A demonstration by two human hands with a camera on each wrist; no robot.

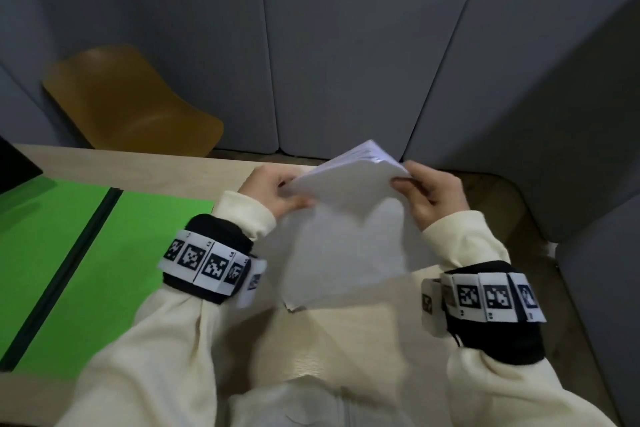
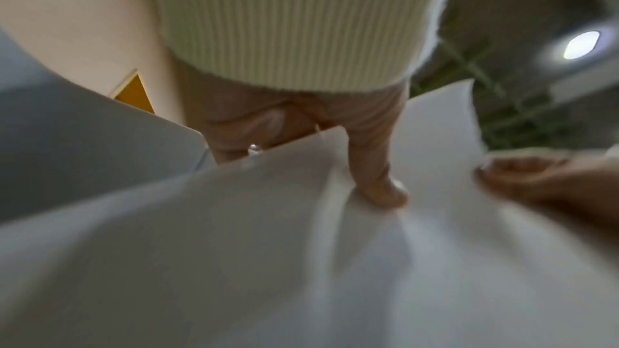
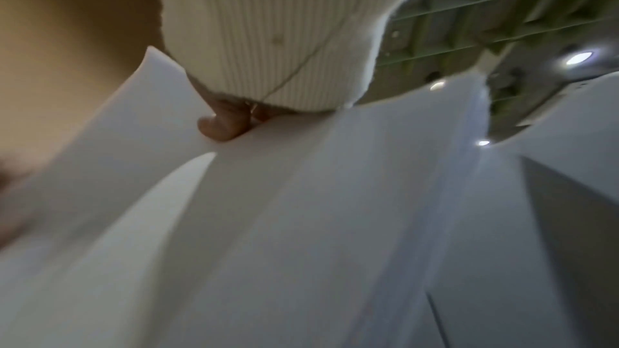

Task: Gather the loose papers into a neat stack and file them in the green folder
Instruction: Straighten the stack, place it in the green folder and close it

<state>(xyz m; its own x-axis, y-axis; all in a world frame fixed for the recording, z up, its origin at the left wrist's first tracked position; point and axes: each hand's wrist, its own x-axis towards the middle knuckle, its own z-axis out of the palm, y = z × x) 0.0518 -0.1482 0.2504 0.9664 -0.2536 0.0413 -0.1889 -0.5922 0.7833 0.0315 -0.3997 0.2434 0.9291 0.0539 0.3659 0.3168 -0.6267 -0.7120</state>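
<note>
Papers stand tilted at frame centre, both hands, left hand and right hand, pinching their top corners. Uneven lower edges could splay and slip before reaching the green folder, lower left.

We see dim, soft indoor light; ceiling lamps flare in both wrist views, which are motion-blurred, and the head view bends at its edges.

Grey padded wall panels; mustard chair behind light wood table.
</note>
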